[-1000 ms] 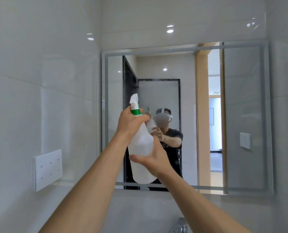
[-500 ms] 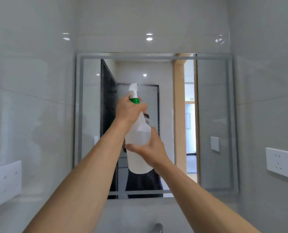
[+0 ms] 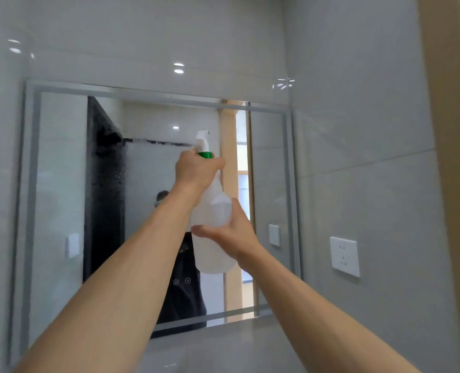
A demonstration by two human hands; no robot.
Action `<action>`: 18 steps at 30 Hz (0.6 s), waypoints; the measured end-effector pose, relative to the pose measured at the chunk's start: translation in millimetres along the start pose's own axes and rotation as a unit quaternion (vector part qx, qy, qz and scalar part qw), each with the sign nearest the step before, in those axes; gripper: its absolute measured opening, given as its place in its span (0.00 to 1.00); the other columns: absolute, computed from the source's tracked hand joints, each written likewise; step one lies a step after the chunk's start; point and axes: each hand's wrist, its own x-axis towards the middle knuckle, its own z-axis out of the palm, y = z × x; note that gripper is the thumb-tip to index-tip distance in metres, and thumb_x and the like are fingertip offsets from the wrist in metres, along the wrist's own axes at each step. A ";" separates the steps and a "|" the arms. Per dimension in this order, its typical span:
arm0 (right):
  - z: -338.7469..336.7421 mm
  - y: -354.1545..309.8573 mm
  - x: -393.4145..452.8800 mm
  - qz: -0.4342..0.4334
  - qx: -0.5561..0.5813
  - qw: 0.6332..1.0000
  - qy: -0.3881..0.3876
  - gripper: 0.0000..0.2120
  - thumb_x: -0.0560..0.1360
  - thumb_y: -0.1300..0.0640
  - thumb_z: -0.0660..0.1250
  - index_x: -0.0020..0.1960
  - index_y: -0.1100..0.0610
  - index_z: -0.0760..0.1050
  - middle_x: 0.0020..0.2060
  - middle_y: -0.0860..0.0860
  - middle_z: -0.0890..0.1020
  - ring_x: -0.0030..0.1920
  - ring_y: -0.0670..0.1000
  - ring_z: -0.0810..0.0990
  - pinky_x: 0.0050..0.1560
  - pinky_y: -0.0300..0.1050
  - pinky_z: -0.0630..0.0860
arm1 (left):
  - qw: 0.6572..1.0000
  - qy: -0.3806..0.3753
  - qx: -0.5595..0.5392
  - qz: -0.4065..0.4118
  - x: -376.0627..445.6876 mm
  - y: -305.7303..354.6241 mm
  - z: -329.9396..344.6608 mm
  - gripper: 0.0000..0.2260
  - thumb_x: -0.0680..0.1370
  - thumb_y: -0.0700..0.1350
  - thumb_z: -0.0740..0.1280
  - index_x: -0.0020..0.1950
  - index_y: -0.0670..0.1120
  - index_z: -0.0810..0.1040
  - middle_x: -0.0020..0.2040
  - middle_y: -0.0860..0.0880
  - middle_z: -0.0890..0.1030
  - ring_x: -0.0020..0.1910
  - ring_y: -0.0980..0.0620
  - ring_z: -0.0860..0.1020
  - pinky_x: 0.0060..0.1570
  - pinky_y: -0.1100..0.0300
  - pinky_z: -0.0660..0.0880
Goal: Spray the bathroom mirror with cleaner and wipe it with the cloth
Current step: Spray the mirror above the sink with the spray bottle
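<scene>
A translucent white spray bottle [image 3: 213,211] with a green collar and white trigger head is held up in front of the bathroom mirror [image 3: 59,184]. My left hand [image 3: 196,170] grips the bottle's neck at the trigger. My right hand [image 3: 232,232] holds the bottle's body from the right side. Fine wet droplets speckle the mirror's upper middle, left of the nozzle. The mirror reflects a person in a dark shirt. No cloth is in view.
A white wall socket [image 3: 345,256] sits on the grey tiled wall right of the mirror. A beige door frame [image 3: 452,157] runs down the right edge. Grey tiles surround the mirror on every side.
The view has swung right and the mirror now sits left of centre. The bottle and both hands moved right across the glass. Wet droplets now show on the mirror's upper middle.
</scene>
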 end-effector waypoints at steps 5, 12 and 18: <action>-30.8 8.8 -4.2 0.016 -0.021 0.999 0.019 0.34 0.65 0.50 0.80 0.63 0.48 0.65 0.50 0.44 0.76 0.50 0.44 0.77 0.39 0.37 0.72 | 1.000 0.008 -0.013 -0.007 -4.0 2.3 35.9 0.05 0.66 0.39 0.71 0.38 0.46 0.77 0.33 0.50 0.79 0.30 0.45 0.84 0.38 0.56 0.79; -70.7 18.5 -10.9 0.035 -0.035 0.996 0.071 0.34 0.64 0.51 0.80 0.64 0.48 0.65 0.51 0.47 0.77 0.49 0.47 0.78 0.37 0.38 0.70 | 0.986 -0.129 -0.097 -0.042 -15.8 11.1 79.7 0.10 0.71 0.34 0.70 0.49 0.43 0.74 0.43 0.42 0.75 0.39 0.37 0.86 0.41 0.43 0.79; -95.5 24.9 -22.6 0.046 -0.055 0.994 0.079 0.37 0.63 0.50 0.81 0.66 0.48 0.65 0.53 0.47 0.77 0.49 0.46 0.77 0.38 0.36 0.69 | 0.994 -0.076 -0.063 -0.043 -23.5 10.1 106.7 0.05 0.67 0.39 0.69 0.40 0.45 0.76 0.37 0.43 0.77 0.29 0.42 0.80 0.39 0.42 0.81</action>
